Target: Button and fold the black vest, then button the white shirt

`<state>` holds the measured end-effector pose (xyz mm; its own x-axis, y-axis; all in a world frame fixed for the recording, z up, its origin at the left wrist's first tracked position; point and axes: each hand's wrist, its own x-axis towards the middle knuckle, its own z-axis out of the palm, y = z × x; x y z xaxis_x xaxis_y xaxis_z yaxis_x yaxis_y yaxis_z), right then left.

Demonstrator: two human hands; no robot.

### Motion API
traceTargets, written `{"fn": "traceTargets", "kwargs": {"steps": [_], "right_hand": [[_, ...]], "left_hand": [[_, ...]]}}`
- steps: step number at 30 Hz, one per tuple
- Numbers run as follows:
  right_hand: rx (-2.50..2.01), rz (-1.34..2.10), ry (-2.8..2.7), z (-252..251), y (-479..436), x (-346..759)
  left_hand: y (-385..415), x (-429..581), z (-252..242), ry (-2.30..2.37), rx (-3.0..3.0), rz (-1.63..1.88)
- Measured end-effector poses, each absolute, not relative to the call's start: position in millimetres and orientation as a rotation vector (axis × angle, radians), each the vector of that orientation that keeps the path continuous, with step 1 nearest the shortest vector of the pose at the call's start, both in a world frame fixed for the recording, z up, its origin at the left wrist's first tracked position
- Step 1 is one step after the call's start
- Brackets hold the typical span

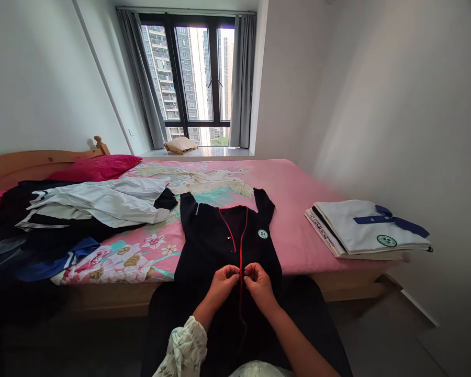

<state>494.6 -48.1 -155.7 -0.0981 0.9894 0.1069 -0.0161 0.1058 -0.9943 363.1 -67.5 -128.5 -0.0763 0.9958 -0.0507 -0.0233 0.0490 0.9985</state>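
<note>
A black cardigan (pixel 215 241) with red trim and a round green badge lies face up on the pink floral bed (pixel 290 199), its lower part hanging over the near edge. My left hand (pixel 224 280) pinches the left side of the red-edged front opening. My right hand (pixel 257 280) pinches the right side, a finger's width away. Both hands have their fingers curled closed on the cloth.
A loose heap of white, black and blue clothes (pixel 63 214) covers the bed's left side, with a red pillow (pixel 98 167) behind. Folded white shirts (pixel 369 230) are stacked at the bed's right corner. A folded beige cloth (pixel 180 145) sits on the window sill.
</note>
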Motion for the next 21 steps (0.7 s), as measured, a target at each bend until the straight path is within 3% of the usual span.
{"fn": "traceTargets", "kwargs": {"steps": [21], "right_hand": [[-1.074,1.109,-1.596,-144,-53,505]], "left_hand": [[-73,359,-134,1.243,1.159,1.296]]}}
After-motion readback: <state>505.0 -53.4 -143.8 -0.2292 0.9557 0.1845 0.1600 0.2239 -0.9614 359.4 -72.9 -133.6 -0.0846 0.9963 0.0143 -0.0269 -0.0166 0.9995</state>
